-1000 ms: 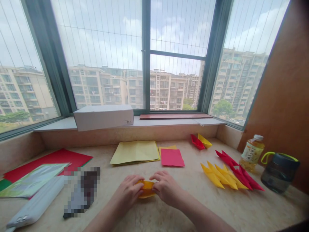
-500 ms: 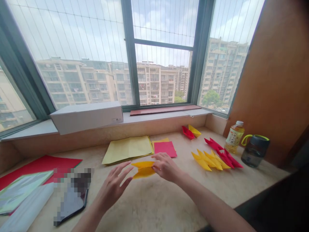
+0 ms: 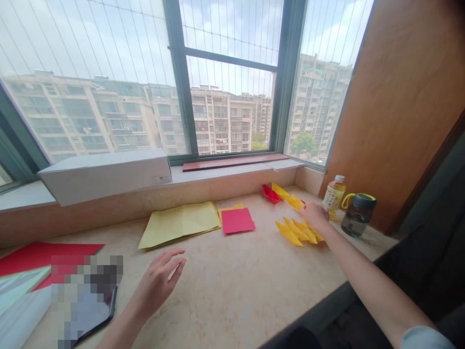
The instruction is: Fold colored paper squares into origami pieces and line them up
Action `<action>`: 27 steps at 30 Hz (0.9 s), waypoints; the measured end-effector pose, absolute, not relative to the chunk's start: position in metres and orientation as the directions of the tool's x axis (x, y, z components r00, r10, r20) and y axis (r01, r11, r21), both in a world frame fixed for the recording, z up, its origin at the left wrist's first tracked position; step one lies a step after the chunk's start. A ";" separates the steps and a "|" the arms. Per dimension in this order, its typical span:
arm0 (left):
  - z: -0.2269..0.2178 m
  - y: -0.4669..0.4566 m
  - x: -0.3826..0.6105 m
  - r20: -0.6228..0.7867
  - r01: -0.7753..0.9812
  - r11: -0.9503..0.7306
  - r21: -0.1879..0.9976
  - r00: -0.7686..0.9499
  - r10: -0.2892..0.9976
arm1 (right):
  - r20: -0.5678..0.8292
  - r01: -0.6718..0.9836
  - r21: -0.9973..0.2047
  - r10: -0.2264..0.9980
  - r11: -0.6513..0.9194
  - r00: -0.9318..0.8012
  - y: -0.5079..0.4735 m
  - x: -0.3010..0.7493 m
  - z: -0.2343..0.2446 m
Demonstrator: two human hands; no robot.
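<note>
My right hand point(image 3: 314, 215) is stretched out to the right, over the far end of a row of folded yellow paper pieces point(image 3: 292, 232). Its fingers are closed on one folded yellow piece point(image 3: 296, 202), held just above the row. The red folded pieces of the row are hidden behind that hand. My left hand point(image 3: 160, 280) hovers low over the marble counter point(image 3: 232, 291), fingers spread and holding nothing. A red square sheet point(image 3: 238, 220) and a stack of pale yellow sheets point(image 3: 181, 224) lie between the hands, further back.
A red paper boat point(image 3: 271, 194) and a yellow one point(image 3: 279, 189) sit by the sill. A tea bottle point(image 3: 333, 196) and a dark cup point(image 3: 358, 214) stand at the right corner. A white box point(image 3: 105, 174) lies on the sill; red sheets point(image 3: 43, 253) and a blurred device point(image 3: 85, 295) lie at left.
My left hand let go of the folded yellow piece and stayed behind, open. My right hand carried the piece to the right, to the row of folded pieces. The view turned right.
</note>
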State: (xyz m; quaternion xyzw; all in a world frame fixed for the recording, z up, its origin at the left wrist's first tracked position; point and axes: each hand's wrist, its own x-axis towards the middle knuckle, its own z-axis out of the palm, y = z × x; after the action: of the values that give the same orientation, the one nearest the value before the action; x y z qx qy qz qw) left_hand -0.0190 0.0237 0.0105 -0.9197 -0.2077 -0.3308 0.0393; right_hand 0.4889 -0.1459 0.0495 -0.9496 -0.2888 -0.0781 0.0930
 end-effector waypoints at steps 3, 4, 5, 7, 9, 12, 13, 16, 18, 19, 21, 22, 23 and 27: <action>0.009 0.024 -0.018 0.635 0.409 -0.909 0.081 0.682 0.363 | 0.175 0.566 -0.078 0.547 -0.821 0.818 -0.138 0.497 0.045; 0.008 0.024 -0.017 0.636 0.411 -0.907 0.088 0.678 0.369 | 0.165 0.577 -0.068 0.561 -0.814 0.811 -0.134 0.498 0.044; 0.007 0.024 -0.017 0.637 0.412 -0.906 0.093 0.675 0.372 | 0.154 0.588 -0.061 0.574 -0.807 0.804 -0.131 0.500 0.043; 0.005 0.024 -0.015 0.641 0.408 -0.907 0.101 0.670 0.373 | 0.129 0.603 -0.053 0.593 -0.796 0.794 -0.124 0.501 0.039; 0.004 0.024 -0.014 0.639 0.405 -0.908 0.106 0.672 0.374 | 0.107 0.607 -0.047 0.600 -0.794 0.793 -0.119 0.503 0.036; 0.004 0.023 -0.014 0.623 0.407 -0.907 0.106 0.683 0.380 | 0.093 0.606 -0.034 0.601 -0.795 0.794 -0.114 0.504 0.031; 0.004 0.023 -0.014 0.618 0.407 -0.907 0.105 0.688 0.380 | 0.094 0.607 -0.031 0.603 -0.794 0.793 -0.113 0.504 0.030; 0.006 0.020 -0.014 0.613 0.401 -0.910 0.103 0.695 0.375 | 0.107 0.616 -0.031 0.610 -0.787 0.785 -0.114 0.502 0.030; 0.008 0.018 -0.014 0.610 0.401 -0.910 0.107 0.696 0.379 | 0.132 0.638 -0.039 0.628 -0.769 0.767 -0.120 0.498 0.033; 0.009 0.017 -0.014 0.610 0.400 -0.910 0.108 0.696 0.379 | 0.152 0.659 -0.046 0.646 -0.751 0.748 -0.124 0.495 0.035; 0.011 0.014 -0.015 0.611 0.392 -0.915 0.096 0.702 0.366 | 0.206 0.722 -0.069 0.698 -0.688 0.686 -0.136 0.488 0.040; 0.014 0.011 -0.015 0.613 0.390 -0.917 0.079 0.707 0.353 | 0.238 0.758 -0.082 0.726 -0.647 0.645 -0.145 0.483 0.042; 0.017 0.009 -0.015 0.615 0.392 -0.919 0.052 0.712 0.339 | 0.273 0.793 -0.093 0.751 -0.601 0.601 -0.154 0.479 0.044; 0.038 -0.012 -0.012 0.573 0.367 -0.918 -0.148 0.788 0.223 | 0.506 0.924 -0.128 0.778 -0.360 0.373 -0.207 0.464 0.037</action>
State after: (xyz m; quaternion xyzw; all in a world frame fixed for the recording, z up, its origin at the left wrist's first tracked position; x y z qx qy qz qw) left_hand -0.0123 -0.0123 0.0381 -0.9371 -0.1573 -0.2847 0.1266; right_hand 0.4644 -0.2074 0.0370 -0.8042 -0.5290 -0.1830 0.1999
